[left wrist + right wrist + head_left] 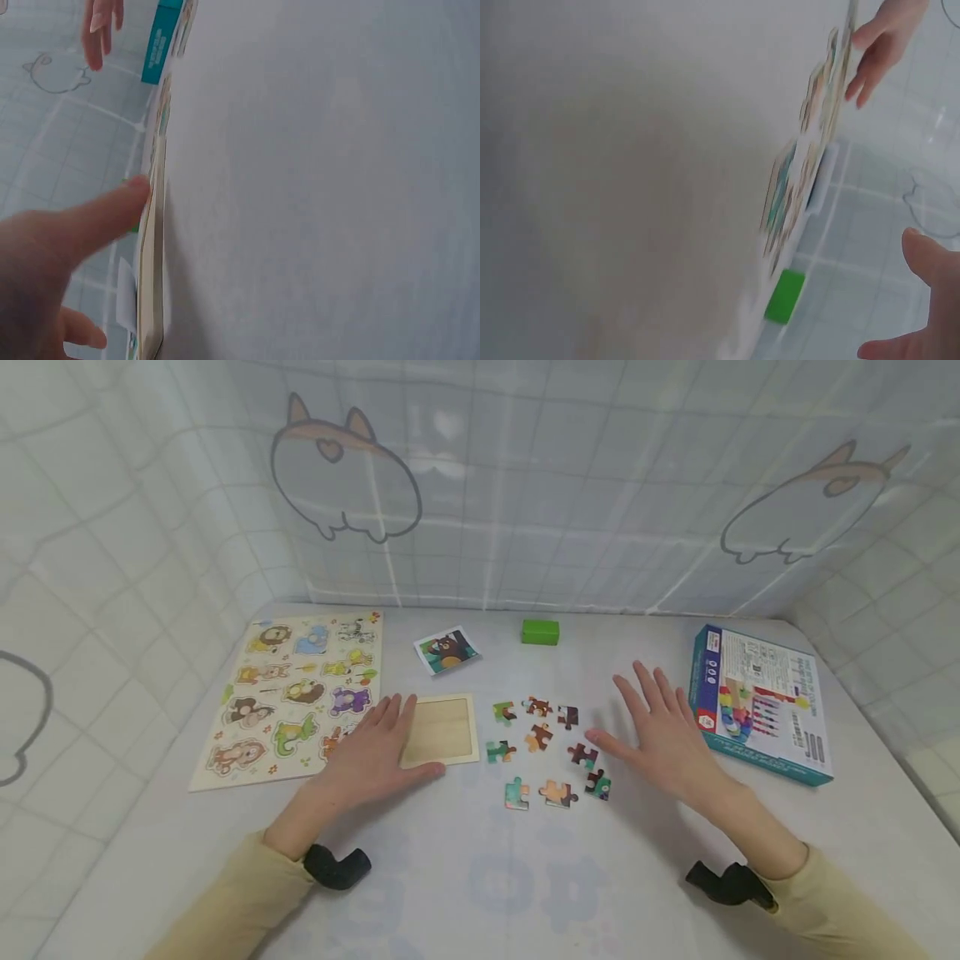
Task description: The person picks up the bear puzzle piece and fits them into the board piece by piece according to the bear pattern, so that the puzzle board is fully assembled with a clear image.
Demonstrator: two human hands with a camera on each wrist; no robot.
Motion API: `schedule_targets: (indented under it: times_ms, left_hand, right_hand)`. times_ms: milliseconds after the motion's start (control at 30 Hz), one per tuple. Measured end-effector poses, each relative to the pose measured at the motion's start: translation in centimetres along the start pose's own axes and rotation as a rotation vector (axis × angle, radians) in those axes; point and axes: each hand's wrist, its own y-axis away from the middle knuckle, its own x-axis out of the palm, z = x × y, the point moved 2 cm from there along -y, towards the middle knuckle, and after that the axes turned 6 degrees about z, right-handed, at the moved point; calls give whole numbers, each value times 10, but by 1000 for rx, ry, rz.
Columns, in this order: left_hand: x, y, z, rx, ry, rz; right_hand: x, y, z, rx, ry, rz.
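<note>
My left hand (367,756), fingers extended, lies across the left part of a small square wooden puzzle tray (476,727). Its thumb points right, past the tray's lower edge, and nothing is gripped. To the right of the tray, several loose jigsaw pieces (538,737) are spread on the table, with brown, green and peach printing. My right hand (667,747) hovers with spread fingers just right of these pieces, its thumb tip close to a brown-and-green piece (582,755). In the right wrist view the pieces (780,187) appear edge-on, below that hand's level.
Behind the tray lies a picture card of a bear (447,650), with a green block (540,632) farther right. An animal picture board (213,735) covers the left side, partly under my left hand. A boxed toy (765,706) lies at right. Patterned curtains (525,485) enclose the table.
</note>
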Motion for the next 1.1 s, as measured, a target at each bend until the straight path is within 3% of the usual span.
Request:
schedule_targets:
  times_ms: [400, 600, 800, 1100]
  left_hand:
    - [5, -1, -7, -1, 122, 19]
    - [11, -2, -9, 20, 205, 49]
    - [12, -2, -12, 52, 264, 62]
    - [14, 0, -13, 73, 270, 76]
  right_hand:
    - [27, -25, 30, -160, -226, -22]
    - [39, -40, 43, -195, -333, 6]
    - [52, -58, 50, -251, -350, -7]
    - [65, -79, 59, -351, -321, 57]
